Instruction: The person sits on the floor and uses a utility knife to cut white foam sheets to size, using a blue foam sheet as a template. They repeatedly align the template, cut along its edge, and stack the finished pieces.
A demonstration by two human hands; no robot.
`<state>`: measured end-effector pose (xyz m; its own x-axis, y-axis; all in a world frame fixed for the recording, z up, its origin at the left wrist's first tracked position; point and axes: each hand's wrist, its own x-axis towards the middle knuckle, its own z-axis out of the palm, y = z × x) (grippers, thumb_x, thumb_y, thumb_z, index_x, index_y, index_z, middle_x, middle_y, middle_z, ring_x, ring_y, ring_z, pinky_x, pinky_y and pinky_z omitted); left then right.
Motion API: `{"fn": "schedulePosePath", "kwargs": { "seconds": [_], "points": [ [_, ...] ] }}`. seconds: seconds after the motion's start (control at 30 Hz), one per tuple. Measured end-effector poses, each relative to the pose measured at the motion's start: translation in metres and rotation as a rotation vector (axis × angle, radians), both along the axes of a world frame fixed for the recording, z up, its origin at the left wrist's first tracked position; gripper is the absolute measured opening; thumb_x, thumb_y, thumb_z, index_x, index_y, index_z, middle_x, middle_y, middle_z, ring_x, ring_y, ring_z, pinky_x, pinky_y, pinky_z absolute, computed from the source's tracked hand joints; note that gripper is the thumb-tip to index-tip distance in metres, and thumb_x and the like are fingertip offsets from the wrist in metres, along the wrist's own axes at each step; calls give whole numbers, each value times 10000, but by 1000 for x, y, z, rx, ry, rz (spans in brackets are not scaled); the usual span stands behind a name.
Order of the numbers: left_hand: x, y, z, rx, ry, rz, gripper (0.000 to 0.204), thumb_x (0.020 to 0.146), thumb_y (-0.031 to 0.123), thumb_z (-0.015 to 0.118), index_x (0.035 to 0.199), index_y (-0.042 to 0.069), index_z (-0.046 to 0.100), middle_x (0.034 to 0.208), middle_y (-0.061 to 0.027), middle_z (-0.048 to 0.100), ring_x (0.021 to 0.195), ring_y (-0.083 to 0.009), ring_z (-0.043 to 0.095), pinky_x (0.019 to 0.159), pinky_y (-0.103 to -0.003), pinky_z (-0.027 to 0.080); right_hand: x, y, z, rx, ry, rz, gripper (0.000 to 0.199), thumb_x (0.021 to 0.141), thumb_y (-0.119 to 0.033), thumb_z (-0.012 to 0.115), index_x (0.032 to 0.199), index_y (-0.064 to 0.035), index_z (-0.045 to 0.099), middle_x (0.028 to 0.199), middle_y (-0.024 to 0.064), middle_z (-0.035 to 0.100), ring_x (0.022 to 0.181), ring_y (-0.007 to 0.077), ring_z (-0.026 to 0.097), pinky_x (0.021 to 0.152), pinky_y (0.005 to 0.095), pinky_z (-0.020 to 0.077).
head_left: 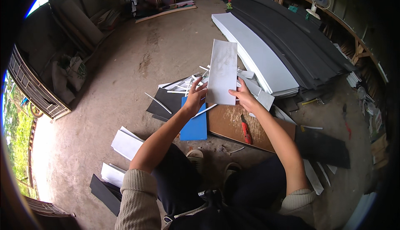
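Observation:
A rectangular white sheet (223,69) with faint grey smudges is held up in front of me, its long side pointing away. My left hand (196,98) grips its left edge near the lower end, fingers partly behind it. At the lower right edge my right hand (245,97) has its thumb on the face and the other fingers behind. Below lies a scuffed brown board (227,119), with a red utility knife (246,131) on it near my right forearm. A blue rectangular sheet (193,123) lies on the left, under my left wrist.
White strips and offcuts (183,86) pile up beyond the board. Long stacks of white sheets (254,51) and black sheets (287,38) stretch along the right. Small white stacks (127,143) lie at my left. At the back, a person (143,3) sits near stacked white pieces.

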<state>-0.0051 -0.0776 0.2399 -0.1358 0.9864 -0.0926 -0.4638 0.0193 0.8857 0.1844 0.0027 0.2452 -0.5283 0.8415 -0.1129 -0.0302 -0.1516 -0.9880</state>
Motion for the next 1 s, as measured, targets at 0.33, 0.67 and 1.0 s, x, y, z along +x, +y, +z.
{"fn": "schedulePosePath", "kwargs": {
  "seconds": [0.33, 0.67, 1.0],
  "points": [
    [-11, 11, -14, -37, 306, -150, 714, 835, 0, 504, 1381, 208, 93, 1183, -140, 458, 1009, -191, 510, 883, -344, 449, 11, 10, -35, 235, -168, 110, 745, 807, -19, 548, 1385, -111, 86, 1147, 140, 500, 1022, 158, 483, 864, 279, 383],
    [-98, -76, -95, -135, 323, 550, 562, 888, 99, 455, 1372, 145, 175, 1121, -114, 492, 1003, -168, 503, 826, -315, 450, -164, 13, -107, 15, -65, 574, 767, 794, -22, 577, 1382, -109, 93, 1125, 136, 505, 978, 144, 500, 820, 267, 418],
    [-104, -258, -105, -116, 249, 1307, 524, 856, 94, 499, 1307, 44, 237, 1133, -131, 477, 951, -162, 542, 742, -292, 503, -321, -166, -108, -56, 62, 1130, 669, 814, -164, 579, 1323, -21, 170, 1181, 200, 460, 1061, 234, 489, 877, 330, 401]
  ]
}}
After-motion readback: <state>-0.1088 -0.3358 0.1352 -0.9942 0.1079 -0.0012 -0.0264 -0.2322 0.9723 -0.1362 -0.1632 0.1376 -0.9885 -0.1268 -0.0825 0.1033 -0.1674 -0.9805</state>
